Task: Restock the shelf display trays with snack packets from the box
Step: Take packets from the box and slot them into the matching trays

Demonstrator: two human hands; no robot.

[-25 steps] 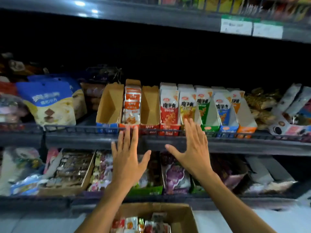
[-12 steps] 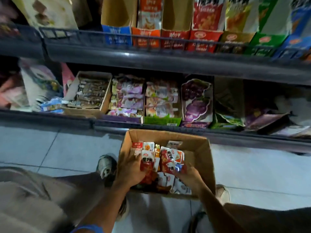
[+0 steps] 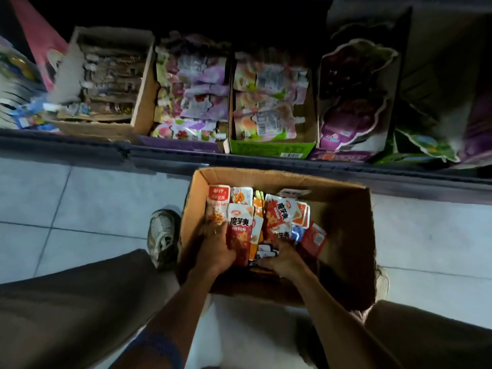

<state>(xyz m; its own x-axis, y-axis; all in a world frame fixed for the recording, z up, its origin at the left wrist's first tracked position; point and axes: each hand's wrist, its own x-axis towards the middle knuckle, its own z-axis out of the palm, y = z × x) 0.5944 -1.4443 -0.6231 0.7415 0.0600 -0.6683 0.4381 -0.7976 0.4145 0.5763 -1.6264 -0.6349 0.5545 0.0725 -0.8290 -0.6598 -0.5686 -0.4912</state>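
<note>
On pale floor tiles [image 3: 80, 203], cardboard box [image 3: 346, 235] (dim, perhaps shop aisle)

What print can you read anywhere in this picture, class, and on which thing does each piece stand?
"魔芋爽": red packet in the left hand.
"魔芋爽": tilted red-and-white packet above the right hand.
Print on the other packets in the box, the shelf trays and their barcode labels: too blurred.

The cardboard box [image 3: 346, 235] stands open-topped on the floor; its right half is bare, while upright snack packets [image 3: 239, 230] crowd its left. The shelf edge [image 3: 165, 155] lies just beyond its far wall.
</note>
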